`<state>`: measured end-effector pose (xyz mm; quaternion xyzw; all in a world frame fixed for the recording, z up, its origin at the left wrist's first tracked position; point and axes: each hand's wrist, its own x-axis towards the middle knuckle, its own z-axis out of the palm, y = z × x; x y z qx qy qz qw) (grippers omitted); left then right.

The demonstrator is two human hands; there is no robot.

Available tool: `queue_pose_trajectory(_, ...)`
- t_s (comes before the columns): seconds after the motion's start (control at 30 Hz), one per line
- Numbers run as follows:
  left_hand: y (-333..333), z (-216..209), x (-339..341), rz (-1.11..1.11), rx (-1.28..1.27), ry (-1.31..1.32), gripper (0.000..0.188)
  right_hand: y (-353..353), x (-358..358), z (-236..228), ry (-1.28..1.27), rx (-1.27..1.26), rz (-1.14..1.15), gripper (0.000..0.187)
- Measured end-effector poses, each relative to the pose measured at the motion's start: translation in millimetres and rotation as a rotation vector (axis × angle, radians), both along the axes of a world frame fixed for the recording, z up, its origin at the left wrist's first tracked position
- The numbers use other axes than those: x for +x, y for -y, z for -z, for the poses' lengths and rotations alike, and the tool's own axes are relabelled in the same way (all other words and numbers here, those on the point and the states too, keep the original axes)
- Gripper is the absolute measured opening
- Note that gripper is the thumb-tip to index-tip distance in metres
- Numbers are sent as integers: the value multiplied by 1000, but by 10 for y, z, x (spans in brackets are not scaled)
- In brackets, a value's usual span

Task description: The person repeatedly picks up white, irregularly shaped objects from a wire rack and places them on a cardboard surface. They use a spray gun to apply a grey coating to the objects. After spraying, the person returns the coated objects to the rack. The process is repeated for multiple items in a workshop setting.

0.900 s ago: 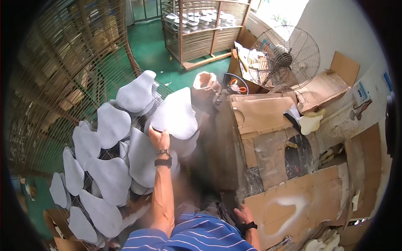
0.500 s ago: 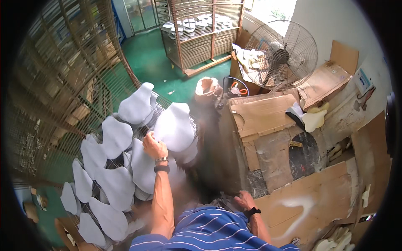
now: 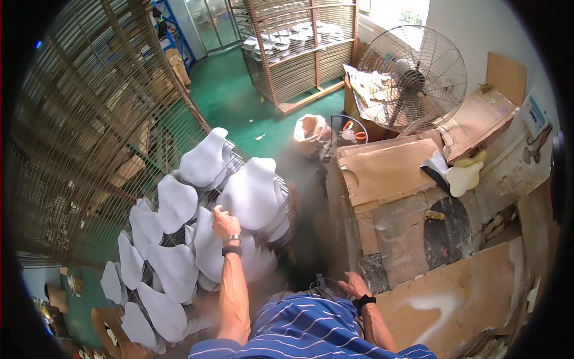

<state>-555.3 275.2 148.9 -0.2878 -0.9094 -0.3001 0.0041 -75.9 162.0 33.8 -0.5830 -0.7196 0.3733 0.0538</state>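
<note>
Resting on a pale grey moulded piece (image 3: 251, 194) at the wire rack's (image 3: 179, 149) right edge, the left hand (image 3: 225, 222) had its fingers curled over the rim, while the right hand (image 3: 354, 285) lay loosely bent by the cardboard-covered surface (image 3: 388, 173). The piece looked light, stiff and smooth, best taken by its rim. Neighbouring pieces (image 3: 176, 203) overlapped it, leaving open room only rightward, in the narrow gap before the cardboard.
</note>
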Motion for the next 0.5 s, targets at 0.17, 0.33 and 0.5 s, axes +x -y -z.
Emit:
queue_pose_trajectory(0.17, -13, 168, -186, -162, 343, 267, 35, -68, -13, 52, 23, -32, -39, 57)
queue_pose_trajectory(0.33, 191, 230, -340, -243, 430, 120, 42, -200, -67, 77, 19, -55, -85, 57)
queue_pose_trajectory(0.5, 433, -1339, 529, 303, 1321, 472, 16, -327, -60, 116, 34, -27, -153, 56)
